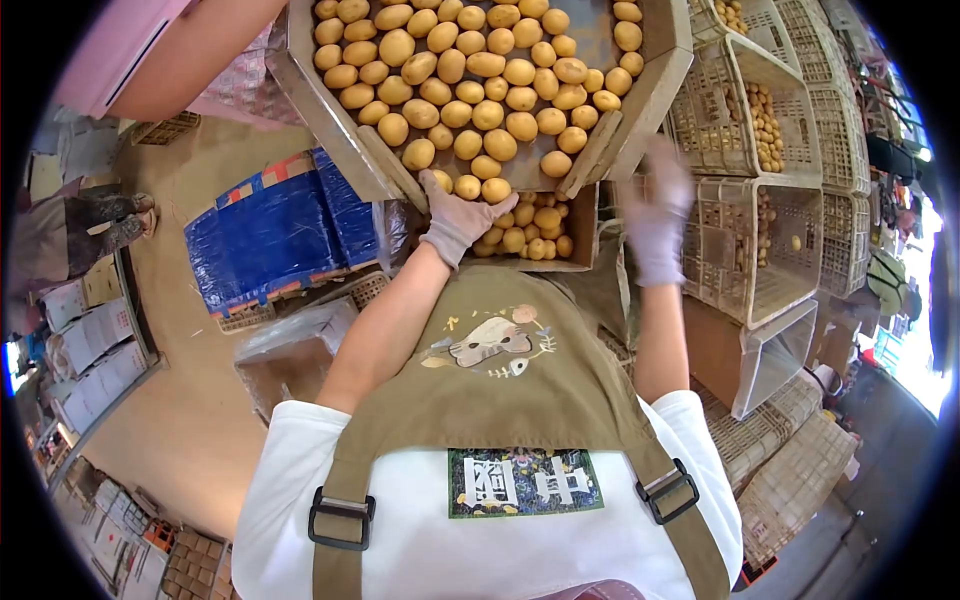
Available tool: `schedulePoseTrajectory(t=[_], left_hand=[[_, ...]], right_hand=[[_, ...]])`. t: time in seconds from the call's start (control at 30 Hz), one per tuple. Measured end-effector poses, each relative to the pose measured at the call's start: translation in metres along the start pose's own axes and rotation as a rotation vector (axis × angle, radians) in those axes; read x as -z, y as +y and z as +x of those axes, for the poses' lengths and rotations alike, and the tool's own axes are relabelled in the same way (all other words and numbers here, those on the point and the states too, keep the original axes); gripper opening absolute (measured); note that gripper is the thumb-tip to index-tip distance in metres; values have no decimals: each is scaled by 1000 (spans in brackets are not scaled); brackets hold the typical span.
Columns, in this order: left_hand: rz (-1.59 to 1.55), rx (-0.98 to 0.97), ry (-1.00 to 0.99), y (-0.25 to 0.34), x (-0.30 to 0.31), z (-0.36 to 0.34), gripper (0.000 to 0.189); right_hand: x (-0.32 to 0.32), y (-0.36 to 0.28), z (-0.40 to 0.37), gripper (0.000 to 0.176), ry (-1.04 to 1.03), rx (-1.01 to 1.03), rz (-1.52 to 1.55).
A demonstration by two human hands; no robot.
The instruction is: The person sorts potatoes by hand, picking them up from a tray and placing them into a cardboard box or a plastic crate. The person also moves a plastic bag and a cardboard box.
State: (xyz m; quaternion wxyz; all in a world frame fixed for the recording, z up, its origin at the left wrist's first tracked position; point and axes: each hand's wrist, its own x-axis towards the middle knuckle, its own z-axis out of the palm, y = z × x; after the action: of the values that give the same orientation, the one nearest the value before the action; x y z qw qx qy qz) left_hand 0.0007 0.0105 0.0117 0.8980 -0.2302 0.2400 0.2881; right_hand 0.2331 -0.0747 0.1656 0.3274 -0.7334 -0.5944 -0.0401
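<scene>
Small yellow potatoes (486, 116) lie spread over a sloping tray with wooden sides (335, 130) in front of me. Below the tray's narrow mouth, a cardboard box (580, 262) holds more potatoes (530, 232). My left hand (462, 215), in a pale glove, is at the mouth with thumb and fingers apart, next to the lowest potatoes and above the box. My right hand (660, 200), also gloved, is raised to the right of the tray, near the plastic crates. Motion smears its fingers, so I cannot make out whether it holds anything.
Stacked plastic crates (715, 125), some with potatoes, line the right side. A blue-wrapped stack (265, 240) and a plastic-lined box (290, 350) stand left. A person's arm (195, 55) reaches in at top left; another person (75, 235) is farther left.
</scene>
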Motion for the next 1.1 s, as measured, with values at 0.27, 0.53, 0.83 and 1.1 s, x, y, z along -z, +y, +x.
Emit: schedulePoseTrajectory(t=[0.27, 0.53, 0.83, 1.1], left_hand=[[310, -116, 316, -2, 9, -9, 76], [181, -122, 224, -2, 4, -15, 95], [145, -120, 220, -5, -2, -11, 91], [162, -133, 118, -1, 8, -14, 69]], right_hand=[[-102, -25, 1, 41, -541, 42, -257], [-120, -24, -5, 44, -571, 21, -273], [-116, -19, 12, 49, -657, -95, -172], [-111, -19, 5, 56, -920, 43, -369]])
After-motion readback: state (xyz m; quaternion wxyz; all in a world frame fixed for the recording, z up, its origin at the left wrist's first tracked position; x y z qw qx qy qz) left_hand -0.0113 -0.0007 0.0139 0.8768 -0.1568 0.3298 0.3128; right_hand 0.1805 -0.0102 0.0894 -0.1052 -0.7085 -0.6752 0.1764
